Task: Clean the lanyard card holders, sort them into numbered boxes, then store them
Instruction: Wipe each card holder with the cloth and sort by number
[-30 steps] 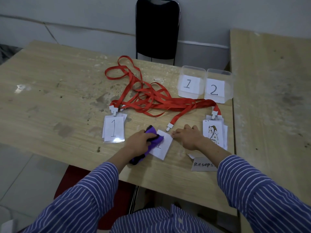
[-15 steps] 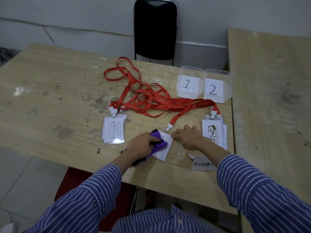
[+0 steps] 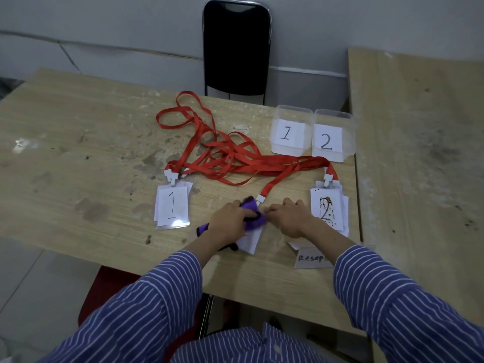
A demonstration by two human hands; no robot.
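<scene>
My left hand (image 3: 227, 221) grips a purple cloth (image 3: 252, 215) and presses it on a card holder (image 3: 250, 241) lying near the table's front edge. My right hand (image 3: 290, 217) holds the holder's top corner down with its fingertips, beside the white clip of its red lanyard (image 3: 272, 183). A stack of holders marked 1 (image 3: 172, 206) lies to the left. A stack marked 2 (image 3: 328, 209), its top card speckled with brown stains, lies to the right. Two clear boxes labelled 1 (image 3: 289, 132) and 2 (image 3: 331, 138) stand at the back right.
Red lanyards lie tangled across the middle of the wooden table (image 3: 78, 158). A paper slip reading "Reseps" (image 3: 311, 258) sits by my right wrist. A black chair (image 3: 237, 45) stands behind the table. A second table (image 3: 419, 153) adjoins on the right.
My left hand has slid the purple cloth up and to the right along the card holder, now close against my right fingertips. The right hand has stayed in place.
</scene>
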